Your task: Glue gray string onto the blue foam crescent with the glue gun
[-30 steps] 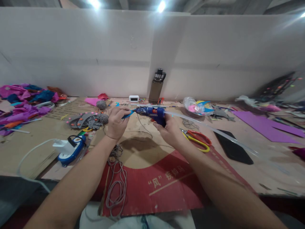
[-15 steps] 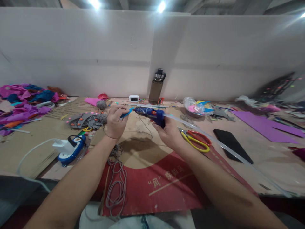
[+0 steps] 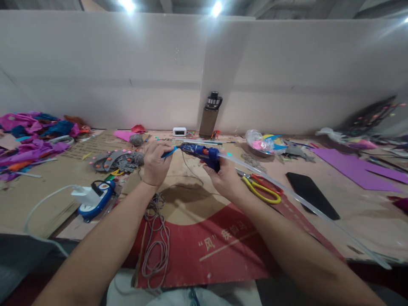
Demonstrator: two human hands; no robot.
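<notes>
My right hand (image 3: 225, 176) is wrapped around the grip of a blue hot glue gun (image 3: 208, 155), its nozzle facing left. A long translucent glue stick (image 3: 287, 191) runs out of the gun's back, over my right forearm's side toward the table's front edge. Between the fingers of my left hand (image 3: 156, 163) is a small bright blue piece (image 3: 168, 153), perhaps felt; most of it is covered by the fingers. The nozzle is at the blue piece's edge; I cannot tell whether they touch. Both hands are raised above a red and tan cardboard sheet (image 3: 232, 259).
Red-and-yellow-handled scissors (image 3: 263, 193) and a black phone (image 3: 310, 195) lie right. Grey cord (image 3: 156, 250) is coiled on the cardboard. Left are a blue-white power strip (image 3: 95, 202), a grey piece with pompoms (image 3: 116, 161) and colourful scraps (image 3: 35, 140). A bottle (image 3: 210, 117) stands behind.
The blue piece is tilted flatter in my left fingers and sits slightly lower against the nozzle. The glue stick's far end has shifted a little. Both hands keep their hold.
</notes>
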